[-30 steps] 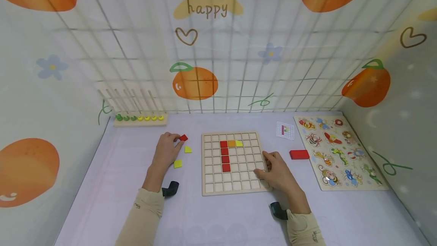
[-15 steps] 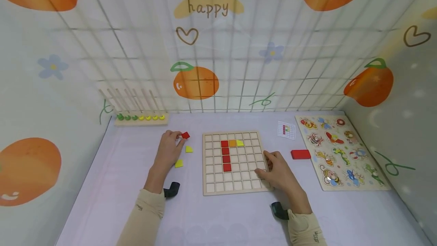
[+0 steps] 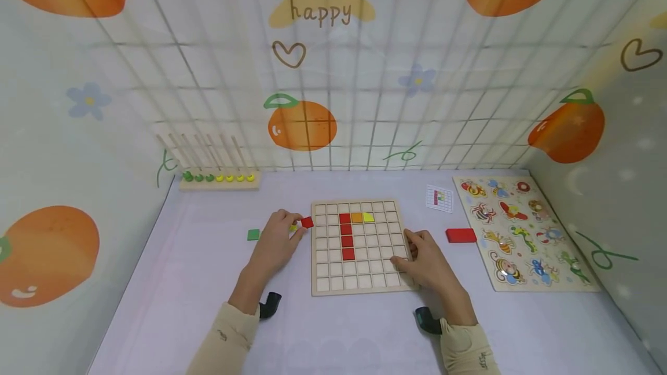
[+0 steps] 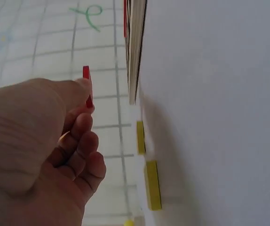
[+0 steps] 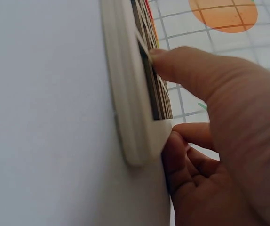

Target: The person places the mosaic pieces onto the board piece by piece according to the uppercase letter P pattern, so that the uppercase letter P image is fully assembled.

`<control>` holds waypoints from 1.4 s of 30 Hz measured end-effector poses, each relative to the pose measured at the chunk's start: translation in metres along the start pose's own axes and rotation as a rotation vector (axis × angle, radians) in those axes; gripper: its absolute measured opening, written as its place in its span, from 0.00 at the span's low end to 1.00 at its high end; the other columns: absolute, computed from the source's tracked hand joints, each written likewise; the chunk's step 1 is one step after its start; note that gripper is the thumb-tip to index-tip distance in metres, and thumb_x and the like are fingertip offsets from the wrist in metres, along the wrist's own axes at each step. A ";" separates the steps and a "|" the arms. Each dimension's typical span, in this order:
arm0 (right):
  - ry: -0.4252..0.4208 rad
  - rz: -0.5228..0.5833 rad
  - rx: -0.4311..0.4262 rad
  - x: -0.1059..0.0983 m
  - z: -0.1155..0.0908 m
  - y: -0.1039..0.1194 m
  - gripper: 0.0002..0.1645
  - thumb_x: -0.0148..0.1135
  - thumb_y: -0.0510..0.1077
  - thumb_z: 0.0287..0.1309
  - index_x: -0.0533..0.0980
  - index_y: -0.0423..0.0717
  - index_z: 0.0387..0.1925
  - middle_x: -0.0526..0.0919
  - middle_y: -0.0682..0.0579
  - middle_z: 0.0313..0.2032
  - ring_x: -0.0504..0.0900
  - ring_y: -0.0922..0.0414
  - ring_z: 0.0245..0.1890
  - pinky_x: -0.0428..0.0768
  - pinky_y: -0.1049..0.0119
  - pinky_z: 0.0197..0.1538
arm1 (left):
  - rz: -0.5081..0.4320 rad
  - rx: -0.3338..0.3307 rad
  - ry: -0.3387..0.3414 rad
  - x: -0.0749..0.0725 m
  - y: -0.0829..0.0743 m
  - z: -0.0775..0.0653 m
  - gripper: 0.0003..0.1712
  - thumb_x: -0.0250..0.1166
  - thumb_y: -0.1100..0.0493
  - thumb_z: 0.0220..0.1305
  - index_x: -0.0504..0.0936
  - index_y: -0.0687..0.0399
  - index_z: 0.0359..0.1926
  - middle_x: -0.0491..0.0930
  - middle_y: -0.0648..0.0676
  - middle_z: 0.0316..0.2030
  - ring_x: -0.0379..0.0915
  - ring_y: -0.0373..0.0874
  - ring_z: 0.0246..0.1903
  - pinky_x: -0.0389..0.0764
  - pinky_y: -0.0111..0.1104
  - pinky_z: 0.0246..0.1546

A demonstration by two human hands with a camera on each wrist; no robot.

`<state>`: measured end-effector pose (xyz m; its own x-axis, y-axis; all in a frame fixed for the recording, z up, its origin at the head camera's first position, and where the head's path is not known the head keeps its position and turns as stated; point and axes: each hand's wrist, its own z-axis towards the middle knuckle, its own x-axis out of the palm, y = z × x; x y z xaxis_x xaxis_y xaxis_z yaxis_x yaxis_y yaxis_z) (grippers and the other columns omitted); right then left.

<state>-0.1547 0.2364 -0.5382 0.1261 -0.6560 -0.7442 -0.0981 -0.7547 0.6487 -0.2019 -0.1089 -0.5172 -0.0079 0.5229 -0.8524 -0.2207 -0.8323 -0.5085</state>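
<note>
A small red square tile (image 3: 307, 222) is pinched between the thumb and forefinger of my left hand (image 3: 272, 246), just off the left edge of a wooden grid board (image 3: 365, 280). In the left wrist view the red tile (image 4: 87, 87) shows edge-on, above two yellow tiles (image 4: 153, 185) on the table. My right hand (image 3: 431, 265) holds the board's right side, its thumb on the grid and its fingers along the outer edge. Set in the grid are a column of red tiles (image 3: 347, 241), an orange tile (image 3: 356, 217) and a yellow tile (image 3: 368, 217).
A green tile (image 3: 253, 235) lies left of my left hand. A bead counting rack (image 3: 221, 185) stands at the back left. To the right are a printed pattern card (image 3: 439, 198), a red block (image 3: 461, 235) and an insect puzzle board (image 3: 521, 230).
My left hand has carried the red tile right and nearer, up to the board's edge. The green tile has come into sight and the yellow tiles are mostly covered. My right hand stays put.
</note>
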 end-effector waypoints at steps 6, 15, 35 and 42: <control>-0.002 0.002 0.003 0.001 0.000 -0.002 0.53 0.76 0.53 0.53 0.63 0.38 0.75 0.72 0.44 0.52 0.73 0.52 0.48 0.76 0.63 0.47 | 0.082 0.136 0.010 0.010 -0.016 -0.012 0.18 0.69 0.53 0.68 0.83 0.55 0.55 0.77 0.51 0.46 0.71 0.43 0.44 0.81 0.33 0.43; -0.010 -0.007 0.001 0.001 0.001 -0.001 0.53 0.76 0.53 0.53 0.64 0.38 0.74 0.72 0.45 0.51 0.72 0.53 0.48 0.75 0.63 0.46 | 0.174 0.331 0.028 0.017 -0.044 -0.033 0.20 0.72 0.54 0.65 0.84 0.60 0.53 0.79 0.53 0.42 0.72 0.43 0.42 0.82 0.31 0.42; 0.001 0.000 0.022 0.000 0.001 0.000 0.54 0.77 0.53 0.52 0.63 0.38 0.75 0.72 0.44 0.52 0.72 0.52 0.48 0.76 0.62 0.47 | 0.278 0.421 0.115 0.037 -0.060 -0.052 0.19 0.71 0.49 0.66 0.86 0.54 0.53 0.79 0.50 0.42 0.71 0.40 0.39 0.77 0.26 0.38; -0.003 0.007 0.009 0.000 0.000 0.000 0.54 0.77 0.53 0.52 0.63 0.38 0.75 0.72 0.44 0.51 0.72 0.51 0.47 0.76 0.63 0.47 | 0.279 0.435 0.098 0.040 -0.061 -0.053 0.19 0.72 0.49 0.64 0.87 0.54 0.51 0.79 0.50 0.41 0.70 0.40 0.38 0.76 0.26 0.36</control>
<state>-0.1552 0.2362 -0.5381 0.1223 -0.6614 -0.7400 -0.1081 -0.7500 0.6525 -0.1372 -0.0467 -0.5267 -0.0376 0.2554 -0.9661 -0.6078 -0.7732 -0.1808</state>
